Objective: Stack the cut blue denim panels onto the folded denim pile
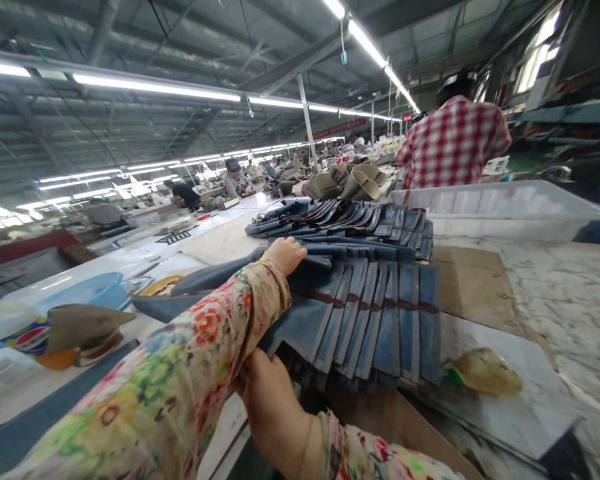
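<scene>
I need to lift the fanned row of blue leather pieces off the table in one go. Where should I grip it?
Probably the near lower edge of the fanned blue leather pieces, from the worker's side: the ends overhang there, where the right hand sits; the left hand steadies the top.

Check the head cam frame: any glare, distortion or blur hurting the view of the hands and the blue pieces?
Head view: strong wide-angle warp, ceiling light strips bow and blow out white; window overexposed. Left hand and the fanned blue pieces are evenly lit and fairly sharp; right hand and floral sleeve are close and stretched, slightly soft.
</scene>
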The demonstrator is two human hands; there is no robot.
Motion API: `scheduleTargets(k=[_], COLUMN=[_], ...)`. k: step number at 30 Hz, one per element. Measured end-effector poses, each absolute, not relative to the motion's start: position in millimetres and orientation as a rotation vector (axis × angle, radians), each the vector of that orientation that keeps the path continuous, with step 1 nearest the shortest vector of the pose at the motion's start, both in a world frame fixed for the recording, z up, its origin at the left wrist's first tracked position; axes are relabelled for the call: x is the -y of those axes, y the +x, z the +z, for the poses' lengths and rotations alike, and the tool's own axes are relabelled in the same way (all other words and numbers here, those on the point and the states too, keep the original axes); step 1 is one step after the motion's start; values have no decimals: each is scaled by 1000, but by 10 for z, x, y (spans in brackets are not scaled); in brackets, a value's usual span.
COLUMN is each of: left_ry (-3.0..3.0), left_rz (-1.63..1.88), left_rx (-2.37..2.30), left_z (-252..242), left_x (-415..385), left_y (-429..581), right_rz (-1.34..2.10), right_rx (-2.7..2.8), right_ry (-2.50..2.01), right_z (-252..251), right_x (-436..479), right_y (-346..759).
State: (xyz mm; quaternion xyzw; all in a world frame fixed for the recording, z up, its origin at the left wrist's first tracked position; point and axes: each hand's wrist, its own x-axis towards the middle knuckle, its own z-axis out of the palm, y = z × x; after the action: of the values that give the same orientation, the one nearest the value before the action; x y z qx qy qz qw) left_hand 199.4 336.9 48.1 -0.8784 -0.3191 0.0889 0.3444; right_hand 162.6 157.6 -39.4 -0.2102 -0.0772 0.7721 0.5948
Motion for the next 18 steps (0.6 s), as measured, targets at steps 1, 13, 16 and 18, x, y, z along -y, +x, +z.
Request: scheduleTargets(k=[1, 13, 16, 18], left_ry=[-2297, -2580, -2664, -2677], left_rz=[226, 438, 531, 460], left_rx=[833, 1152, 1276, 1325], left_z=[377, -68, 167, 402], left_x=[-3415, -3500, -3345, -3071], left_y=[1970, 2126, 1883, 1602], right_rz=[1796, 1701, 1687, 1763], right_rx=[204, 540, 716, 779], right_ry=[-522, -464, -587, -662], right_z=[-436, -663, -657, -687], right_x=[-1576, -1546, -1512, -1495], right_y=[1614, 1654, 1697, 1691])
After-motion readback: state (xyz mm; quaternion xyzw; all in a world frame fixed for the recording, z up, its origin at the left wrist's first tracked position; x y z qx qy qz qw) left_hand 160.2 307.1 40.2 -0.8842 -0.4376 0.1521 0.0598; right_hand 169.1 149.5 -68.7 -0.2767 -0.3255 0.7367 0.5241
